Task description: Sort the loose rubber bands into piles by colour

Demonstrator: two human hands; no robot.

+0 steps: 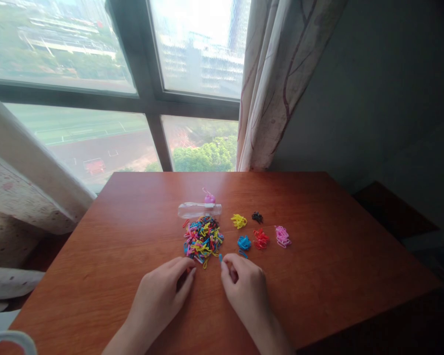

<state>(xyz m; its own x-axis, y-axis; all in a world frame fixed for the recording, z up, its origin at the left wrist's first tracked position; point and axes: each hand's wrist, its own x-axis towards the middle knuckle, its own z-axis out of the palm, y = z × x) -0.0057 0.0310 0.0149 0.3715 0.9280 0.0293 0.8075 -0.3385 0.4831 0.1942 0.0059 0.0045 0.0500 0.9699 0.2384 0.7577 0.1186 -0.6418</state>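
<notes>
A heap of mixed small rubber bands point(203, 239) in several colours lies on the wooden table. At its near left edge is my left hand point(166, 286), its thumb and index tips drawn close together; whatever may be between them is hidden. My right hand point(246, 283) pinches a blue rubber band point(220, 257) at the heap's near right side. Right of the heap sit sorted clumps: yellow bands point(239, 221), black bands point(257, 217), blue bands point(244, 242), red bands point(261, 238) and pink bands point(282, 236). One loose blue band point(243, 254) lies just below the blue clump.
Behind the heap a clear plastic bottle point(196, 211) lies on its side, with a purple cap-like piece with a loop point(209, 198) beyond it. The table point(318, 296) meets a window with curtains point(259, 98). A white curved object point(13, 337) shows at lower left.
</notes>
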